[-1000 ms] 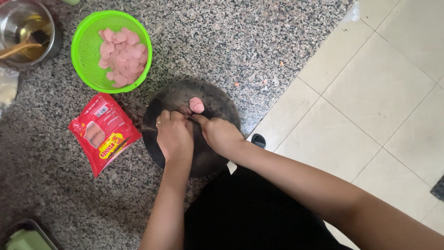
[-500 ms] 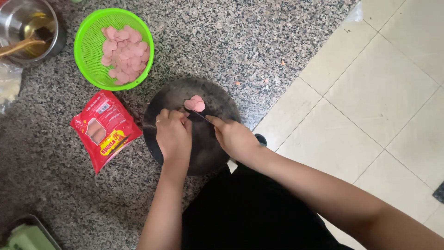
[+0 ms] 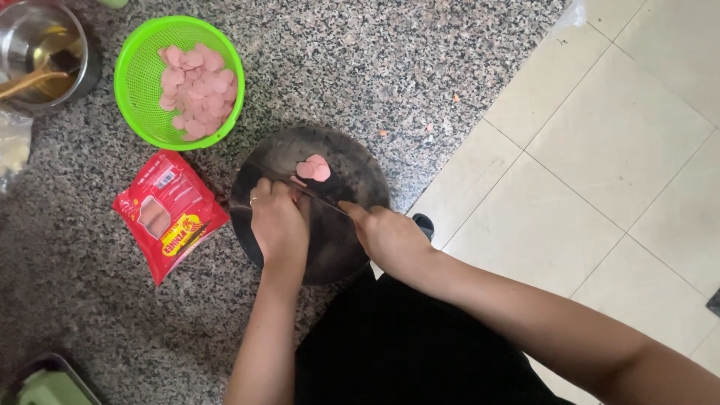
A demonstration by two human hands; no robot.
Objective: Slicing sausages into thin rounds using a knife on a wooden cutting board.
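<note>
A: Packages in view?

B: 1 flat red pouch (image 3: 169,215), roughly rectangular, lying tilted on the speckled grey desk (image 3: 360,67). It has a yellow patch near its lower corner and a clear window showing brownish-pink contents.

A: Position?

B: Just below the green basket (image 3: 129,90), just left of the dark round board (image 3: 352,169).

A: Labels, signs, screens?

B: 0 apart from the pouch's own print.

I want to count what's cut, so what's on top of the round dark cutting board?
A few pink slices lie on the cutting board. The left hand covers whatever it holds; the right hand holds a knife.
</note>
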